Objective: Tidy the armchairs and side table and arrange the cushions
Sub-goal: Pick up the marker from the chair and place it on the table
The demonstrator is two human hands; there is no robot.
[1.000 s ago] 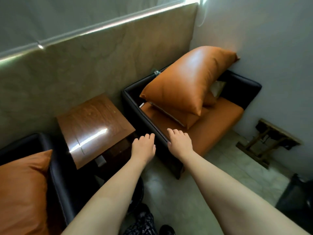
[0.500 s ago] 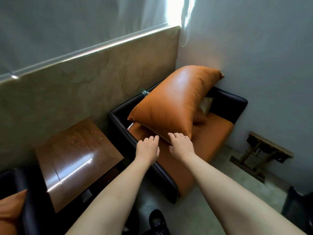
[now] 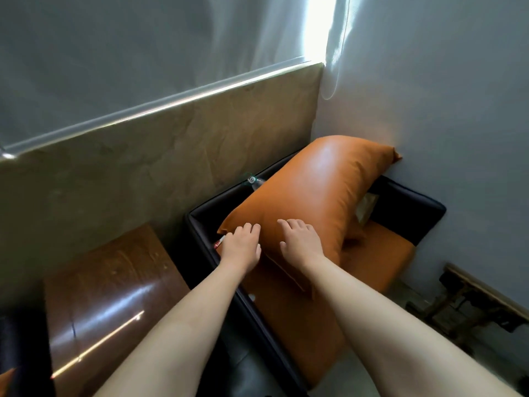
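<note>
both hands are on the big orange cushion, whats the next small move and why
Probably curl the left hand and right hand round the near end of the orange cushion and lift it. Both lie flat on it, not gripping, and it sprawls slantwise across the armchair, far corner against the wall, over a smaller cushion.
</note>
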